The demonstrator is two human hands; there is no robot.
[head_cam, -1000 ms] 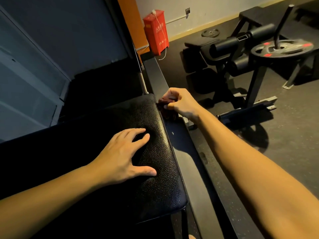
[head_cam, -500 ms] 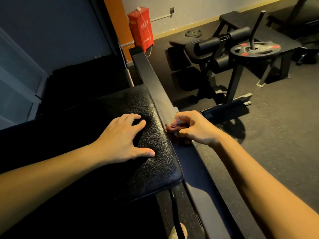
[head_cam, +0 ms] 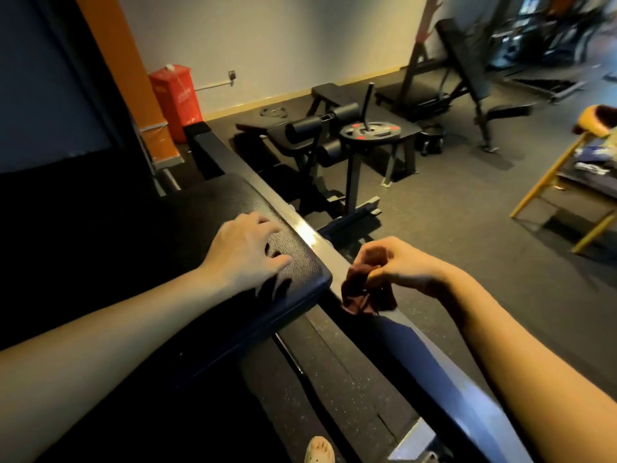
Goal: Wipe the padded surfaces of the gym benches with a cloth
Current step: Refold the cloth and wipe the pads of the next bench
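Dark red cloth (head_cam: 360,294) between right-hand fingers (head_cam: 384,271)

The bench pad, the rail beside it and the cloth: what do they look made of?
Bench pad: probably vinyl or faux leather, black, with a pebbled grain. Rail: likely painted metal, dark and glossy, showing a bright streak of reflection. Cloth: soft fabric, dark reddish-brown, crumpled in limp folds.

Your left forearm (head_cam: 117,335) and right forearm (head_cam: 534,345) were bare along all their visible length, up to the frame edge. Your left hand (head_cam: 245,259) and right hand (head_cam: 400,265) were bare as well. One worn item showed: your pale, rounded shoe toe (head_cam: 320,449) with small dark holes on top, cropped at the bottom edge. Its material was unclear in the blur.
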